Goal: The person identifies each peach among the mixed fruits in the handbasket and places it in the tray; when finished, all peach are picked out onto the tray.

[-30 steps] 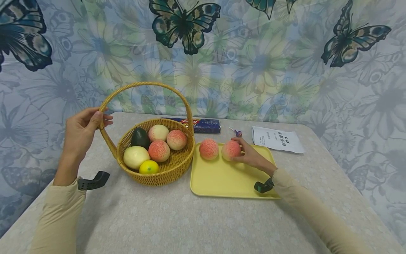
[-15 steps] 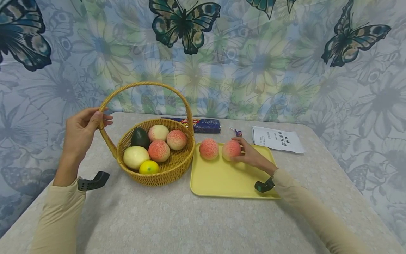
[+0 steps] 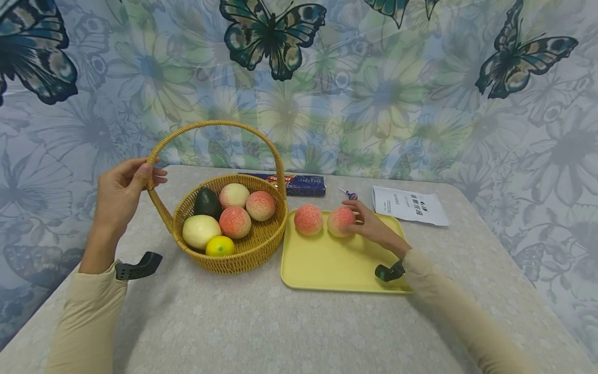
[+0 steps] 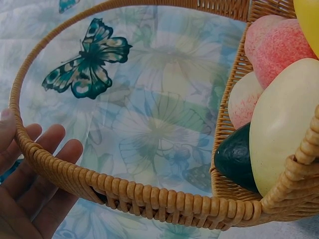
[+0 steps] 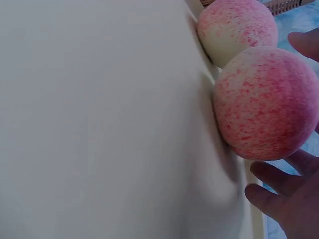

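Note:
My left hand (image 3: 122, 189) holds the left side of the tall handle (image 3: 219, 123) of a wicker basket (image 3: 233, 265), thumb in front and fingers behind. Inside the basket lie an avocado (image 3: 207, 203), several peaches, one of them a red peach (image 3: 235, 222), a pale yellow-green fruit (image 3: 201, 231) and a lemon (image 3: 220, 246). To the right, my right hand (image 3: 371, 227) spreads loosely around a peach (image 3: 339, 222) on a yellow tray (image 3: 327, 265). In the right wrist view the thumb (image 5: 305, 44) stands off that peach, fingertips close beneath. Another peach (image 3: 308, 219) sits left of it.
Behind the basket and tray lies a dark blue spaghetti packet (image 3: 306, 186). A lollipop (image 3: 350, 195) is just past the tray's back edge. A white printed pouch (image 3: 411, 205) lies at the back right. Patterned cloth (image 3: 383, 93) hangs behind the table.
My right thumb and fingers have loosened slightly from the peach, drawing a little to the right. The left hand, basket and fruit stay where they were.

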A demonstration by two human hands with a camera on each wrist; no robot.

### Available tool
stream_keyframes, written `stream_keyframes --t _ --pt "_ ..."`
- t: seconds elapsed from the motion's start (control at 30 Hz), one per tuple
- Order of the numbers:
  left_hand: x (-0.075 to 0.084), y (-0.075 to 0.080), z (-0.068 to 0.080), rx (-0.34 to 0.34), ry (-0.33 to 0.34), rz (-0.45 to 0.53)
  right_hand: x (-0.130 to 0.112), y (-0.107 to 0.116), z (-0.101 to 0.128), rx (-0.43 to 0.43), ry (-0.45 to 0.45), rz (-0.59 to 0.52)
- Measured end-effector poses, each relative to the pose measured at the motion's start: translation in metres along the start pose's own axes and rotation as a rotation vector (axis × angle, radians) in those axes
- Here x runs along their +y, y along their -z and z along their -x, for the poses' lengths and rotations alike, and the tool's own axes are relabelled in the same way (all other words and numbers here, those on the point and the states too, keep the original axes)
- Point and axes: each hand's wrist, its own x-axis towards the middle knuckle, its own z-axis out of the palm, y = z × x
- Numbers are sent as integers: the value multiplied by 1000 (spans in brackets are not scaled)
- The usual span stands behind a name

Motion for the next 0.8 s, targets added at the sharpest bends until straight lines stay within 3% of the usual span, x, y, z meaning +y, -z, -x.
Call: stream_keyframes --t 0.4,0.8 --pt "3 0 0 4 7 -10 -40 6 -8 80 67 -86" --pt "4 1 -1 2 15 -2 -75 -20 -27 13 226 -124"
